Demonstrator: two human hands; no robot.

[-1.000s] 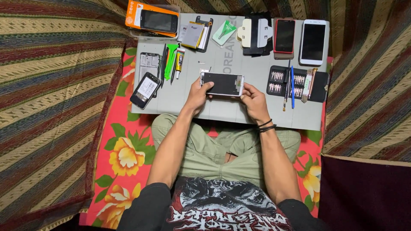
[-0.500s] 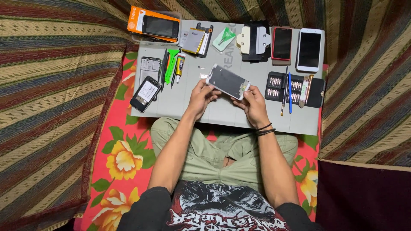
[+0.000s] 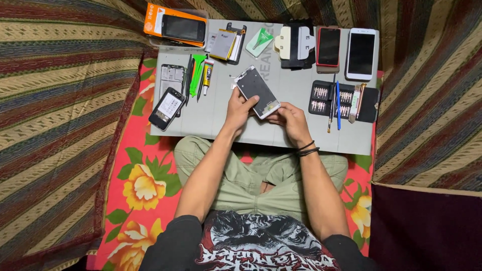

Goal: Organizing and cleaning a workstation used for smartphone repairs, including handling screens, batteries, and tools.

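A: Phone (image 3: 257, 91) position?
B: Tilted, mid-counter (image 3: 221, 125), toward the near edge.
A: Grip?
B: Left hand (image 3: 239, 108) fingers clasp its left side; right hand (image 3: 290, 118) fingers pinch its lower corner.

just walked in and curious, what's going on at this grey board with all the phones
A person sits cross-legged behind a grey work board and holds a white phone frame tilted above it with both hands. The left hand grips its left edge, and the right hand holds its lower corner. On the board lie a black phone to the left, a red phone and a white phone at the top right, and an open screwdriver bit kit on the right.
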